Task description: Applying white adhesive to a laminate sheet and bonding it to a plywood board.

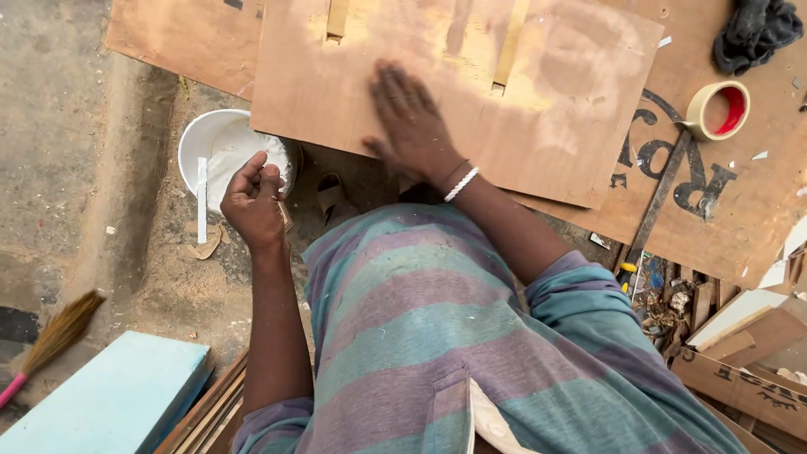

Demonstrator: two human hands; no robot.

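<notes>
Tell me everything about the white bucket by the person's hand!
The round white plastic bucket stands upright on the dusty ground, its far side tucked under the brown plywood board. Inside is thick white paste. A flat white stick rests across its near rim. The left hand hovers closed just over its near edge.

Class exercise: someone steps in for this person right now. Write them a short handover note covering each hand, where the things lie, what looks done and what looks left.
Right hand: flat, fingers spread, palm down on the plywood board.
Left hand: closed, at the rim of the white bucket of white paste; whether it grips anything cannot be told.
A white stick leans at the bucket. A tape roll and a dark cloth lie on the far sheet, to the right.
Done: pale smears already cover the upper part of the board.
Left: the near and left areas of the board look bare.
</notes>
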